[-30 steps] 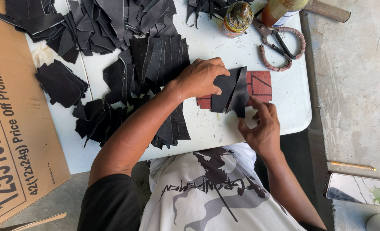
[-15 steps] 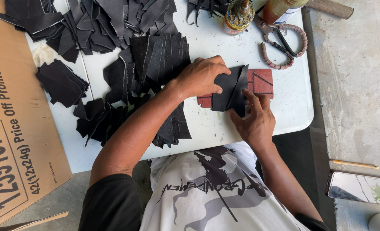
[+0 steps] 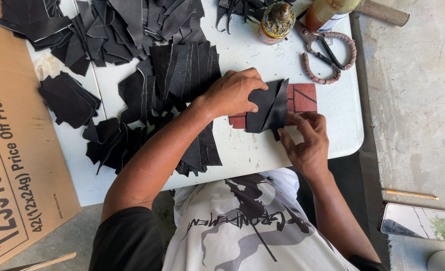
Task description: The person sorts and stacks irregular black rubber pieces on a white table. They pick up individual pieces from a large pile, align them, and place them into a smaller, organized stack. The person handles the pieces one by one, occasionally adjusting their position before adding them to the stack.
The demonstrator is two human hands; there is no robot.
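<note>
My left hand (image 3: 235,92) presses down on a black leather piece (image 3: 269,105) that lies over a red square block (image 3: 302,97) on the white table (image 3: 292,143). My right hand (image 3: 308,142) touches the lower right edge of that black piece with its fingertips, just below the red block. A second black strip stands folded up between the two hands. Left of my left arm lies a spread of black leather offcuts (image 3: 174,70).
Scissors with wrapped handles (image 3: 327,52) lie at the table's far right, beside a glue bottle (image 3: 277,20) and a jar (image 3: 327,10). A cardboard sheet (image 3: 17,150) leans at left. A phone (image 3: 415,221) and a pencil (image 3: 410,194) lie on the concrete floor at right.
My right hand has slid up and left, from beside the red block onto the black piece's edge. My left hand has stayed pressed on the piece.
</note>
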